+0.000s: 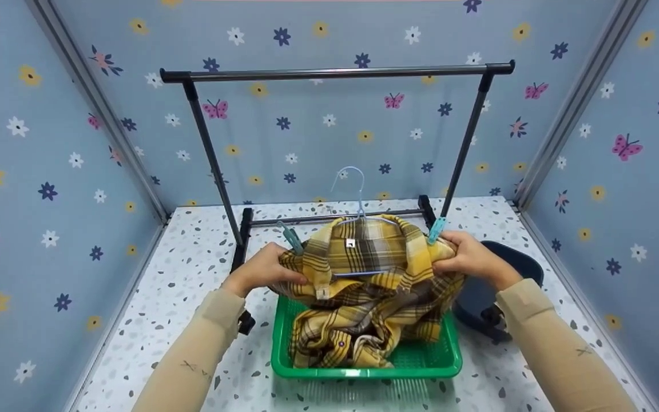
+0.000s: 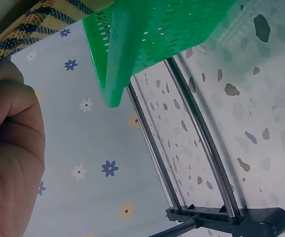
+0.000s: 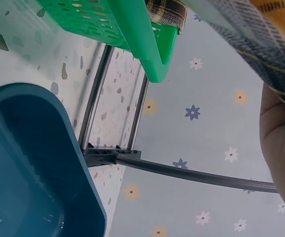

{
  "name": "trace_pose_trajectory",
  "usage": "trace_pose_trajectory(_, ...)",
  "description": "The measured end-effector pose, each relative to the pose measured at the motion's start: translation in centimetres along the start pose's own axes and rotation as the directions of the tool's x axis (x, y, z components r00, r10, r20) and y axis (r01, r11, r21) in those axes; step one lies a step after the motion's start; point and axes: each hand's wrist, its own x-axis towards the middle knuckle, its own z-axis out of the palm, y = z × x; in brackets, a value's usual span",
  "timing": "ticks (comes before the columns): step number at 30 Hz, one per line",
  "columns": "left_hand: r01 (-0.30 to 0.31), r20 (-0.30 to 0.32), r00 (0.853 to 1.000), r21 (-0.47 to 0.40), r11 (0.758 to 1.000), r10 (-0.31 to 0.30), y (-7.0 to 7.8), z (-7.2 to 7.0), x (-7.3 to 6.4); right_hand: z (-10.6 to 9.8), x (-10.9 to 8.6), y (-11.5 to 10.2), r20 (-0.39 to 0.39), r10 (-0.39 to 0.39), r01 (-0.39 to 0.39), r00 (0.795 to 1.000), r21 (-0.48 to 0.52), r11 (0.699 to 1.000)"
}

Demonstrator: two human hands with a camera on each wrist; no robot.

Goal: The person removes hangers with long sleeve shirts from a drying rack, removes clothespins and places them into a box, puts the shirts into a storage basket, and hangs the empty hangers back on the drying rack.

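A yellow and brown plaid shirt (image 1: 366, 252) hangs on a pale blue wire hanger (image 1: 360, 194), whose hook rises above the collar. Its lower part lies bunched in a green basket (image 1: 364, 373). My left hand (image 1: 266, 268) grips the shirt at its left shoulder, thumb in front. On the other shoulder my right hand (image 1: 472, 260) pinches the cloth between thumb and fingers. A dark teal clothespin (image 1: 292, 237) is clipped near the left hand, and a lighter turquoise clothespin (image 1: 436, 230) near the right one. In the wrist views the fingertips are hidden by cloth.
Behind the basket stands a garment rack with a metal top bar (image 1: 335, 73) and dark feet. A dark blue bin (image 1: 521, 260) sits to the right, partly behind my right arm. Flowered wall panels (image 1: 49, 143) enclose the speckled table (image 1: 163, 274) on three sides.
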Motion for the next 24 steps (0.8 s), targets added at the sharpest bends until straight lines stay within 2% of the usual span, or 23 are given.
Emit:
trace_pose_trajectory(5, 0.015, -0.025, 1.0, -0.021, 1.0, -0.015, 0.1, 0.1, -0.2, -0.6, 0.1, -0.7, 0.008, 0.005, -0.005, 1.0, -0.033, 0.999)
trace_pose_trajectory(12, -0.016, -0.065, 0.998, -0.013, 1.0, 0.015, -0.2, 0.2, -0.3, -1.4, 0.3, -1.3, 0.009, -0.115, 0.115, 0.993, -0.067, 0.991)
trace_pose_trajectory(15, -0.022, -0.089, 0.996, -0.008, 1.0, 0.021, -0.3, 0.3, -0.3, -1.8, 0.4, -1.7, 0.001, -0.14, 0.14, 0.99, -0.06, 0.988)
trace_pose_trajectory(24, -0.023, -0.134, 0.991, 0.002, 1.0, 0.023, -0.2, 0.2, -0.5, -3.0, 1.0, -3.7, -0.081, -0.112, 0.107, 0.99, -0.061, 0.992)
